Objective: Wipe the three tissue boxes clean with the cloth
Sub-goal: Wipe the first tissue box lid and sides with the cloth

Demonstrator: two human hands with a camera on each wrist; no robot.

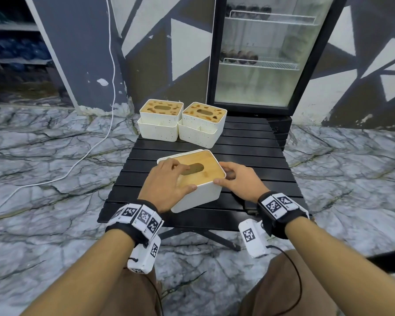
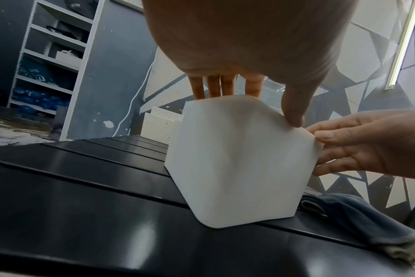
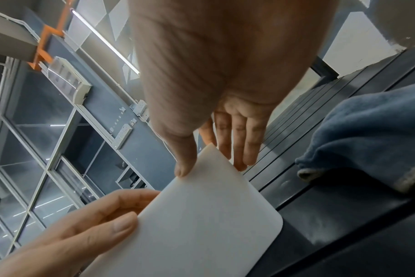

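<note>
The near tissue box [image 1: 203, 195], white with a clean wooden lid, stands in the middle of the black slatted table [image 1: 249, 151]. My left hand [image 1: 169, 179] rests flat on its lid, fingers beside the slot and thumb along the near rim. My right hand [image 1: 232, 176] grips the box's right corner, thumb on the rim and fingers round the side wall. Two more white boxes [image 1: 161, 120] [image 1: 202, 124] with stained lids stand side by side at the table's far edge. A blue-grey cloth [image 2: 358, 219] lies crumpled on the table right of the near box, hidden under my right wrist in the head view.
A glass-door fridge [image 1: 267, 53] stands just behind the table. A white cable [image 1: 82, 156] runs across the marble floor on the left. Shelving [image 2: 52, 56] stands at the far left. My knees are under the table's near edge.
</note>
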